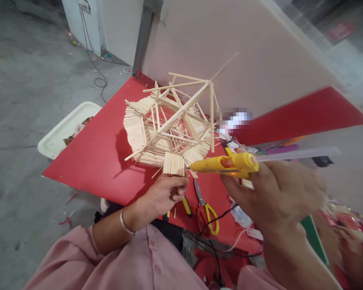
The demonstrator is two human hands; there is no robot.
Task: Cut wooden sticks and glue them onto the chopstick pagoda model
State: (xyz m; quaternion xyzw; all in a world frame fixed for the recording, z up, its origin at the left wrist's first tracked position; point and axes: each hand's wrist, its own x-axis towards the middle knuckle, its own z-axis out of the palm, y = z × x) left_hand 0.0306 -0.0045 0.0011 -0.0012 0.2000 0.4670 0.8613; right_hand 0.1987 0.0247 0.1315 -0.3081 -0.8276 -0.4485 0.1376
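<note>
A framework of thin wooden sticks (181, 114) stands on the red table, with panels of sticks laid side by side around its base. My left hand (166, 193) is closed at the near edge of a small stick panel (173, 163), thumb and fingers pressed together there. In my right hand (272, 193) is a yellow hot glue gun (226, 164), a clear glue stick (299, 154) poking out of its back. The gun's nozzle points left, at the right edge of the small panel; whether it touches cannot be made out.
Scissors (210, 219) with red and yellow handles and a yellow-black handled tool (186, 206) lie on the red table (90, 161) near my body. Dark cords run beside them. A white tray (53, 139) sits beyond the left edge. Another person's hand (349, 241) shows at right.
</note>
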